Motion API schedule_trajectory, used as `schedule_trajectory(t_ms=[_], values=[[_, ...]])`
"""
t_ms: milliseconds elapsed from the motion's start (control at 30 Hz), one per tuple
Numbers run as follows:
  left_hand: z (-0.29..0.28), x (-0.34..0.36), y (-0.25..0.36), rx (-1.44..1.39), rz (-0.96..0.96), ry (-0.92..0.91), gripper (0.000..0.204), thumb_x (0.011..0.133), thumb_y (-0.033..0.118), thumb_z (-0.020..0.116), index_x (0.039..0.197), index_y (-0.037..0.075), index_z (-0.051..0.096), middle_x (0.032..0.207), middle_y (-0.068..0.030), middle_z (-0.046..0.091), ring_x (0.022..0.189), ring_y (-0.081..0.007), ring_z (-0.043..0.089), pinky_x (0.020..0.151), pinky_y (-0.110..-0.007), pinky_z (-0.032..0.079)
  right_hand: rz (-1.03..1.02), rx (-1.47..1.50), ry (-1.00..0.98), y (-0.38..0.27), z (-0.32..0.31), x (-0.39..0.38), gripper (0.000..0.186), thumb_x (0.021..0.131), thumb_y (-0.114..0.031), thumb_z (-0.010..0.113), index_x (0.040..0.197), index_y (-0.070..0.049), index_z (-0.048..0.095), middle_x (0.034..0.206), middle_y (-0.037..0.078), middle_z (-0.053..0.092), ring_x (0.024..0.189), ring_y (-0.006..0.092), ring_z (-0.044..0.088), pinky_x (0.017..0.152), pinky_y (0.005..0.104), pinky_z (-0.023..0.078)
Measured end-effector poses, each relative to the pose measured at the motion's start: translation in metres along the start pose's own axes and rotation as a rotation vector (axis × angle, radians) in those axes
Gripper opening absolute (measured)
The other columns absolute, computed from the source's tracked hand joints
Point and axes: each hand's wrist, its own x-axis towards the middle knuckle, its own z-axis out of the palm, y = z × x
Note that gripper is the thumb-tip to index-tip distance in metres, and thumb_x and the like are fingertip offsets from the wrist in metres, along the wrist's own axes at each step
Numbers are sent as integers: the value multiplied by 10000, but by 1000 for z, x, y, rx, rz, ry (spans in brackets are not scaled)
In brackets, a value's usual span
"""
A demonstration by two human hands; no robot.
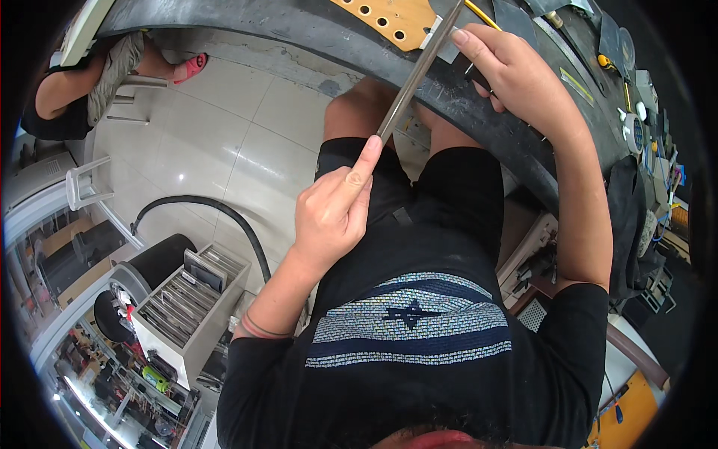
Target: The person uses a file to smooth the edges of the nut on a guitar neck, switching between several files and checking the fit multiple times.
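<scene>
Left hand (333, 209) is grasping the near end of a long slim metal tool (411, 90), index finger extending along it. Tool is slanting up and away over the edge of the dark surface (247, 19), crossing just beside the end of a wooden headstock (385, 19). Right hand (516, 75) is curling near the tool's far part, thumb tip lying close alongside; cannot tell what it is gripping. Yellow pencil (482, 13) is lying beyond that hand.
</scene>
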Motion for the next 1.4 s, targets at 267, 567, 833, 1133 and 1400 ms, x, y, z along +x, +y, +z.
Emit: schedule_trajectory(t_ms=[267, 567, 833, 1133, 1400], values=[[-2, -6, 1, 14, -21, -39, 663, 984, -139, 705, 1619, 48, 669, 716, -103, 608, 598, -211, 560, 629, -330, 516, -125, -133, 35, 10, 2, 1, 496, 1223, -485, 544, 1275, -37, 750, 675, 30, 583, 543, 123, 584, 551, 325, 483], [-8, 26, 20, 37, -30, -36, 734, 977, -75, 748, 1664, 165, 644, 707, -94, 594, 595, -257, 580, 617, -393, 524, -282, -480, 277, -7, 19, -18, 413, 1184, -424, 587, 1039, -59, 714, 886, 179, 780, 869, 438, 763, 764, 556, 591], [-12, 59, 40, 48, -62, -64, 650, 1029, -85, 703, 1644, 121, 656, 747, -143, 639, 608, -243, 565, 655, -333, 528, -340, -611, 379, -9, 36, -29, 368, 1162, -404, 636, 990, -82, 678, 774, 148, 755, 692, 374, 763, 622, 495, 607], [-6, 59, 27, -48, 48, 114, 627, 1030, -116, 696, 1631, 55, 655, 822, -151, 703, 635, -177, 564, 657, -326, 513, -345, -544, 346, -8, 28, -22, 375, 1145, -408, 662, 989, -69, 685, 796, 147, 759, 762, 380, 773, 678, 517, 603], [-1, 16, 5, 25, 33, 26, 660, 988, -141, 712, 1621, 37, 663, 735, -115, 614, 605, -193, 541, 634, -316, 503, -47, -73, 28, -1, 1, -2, 469, 1206, -452, 562, 1289, -42, 774, 751, 90, 655, 635, 214, 623, 627, 380, 512]])
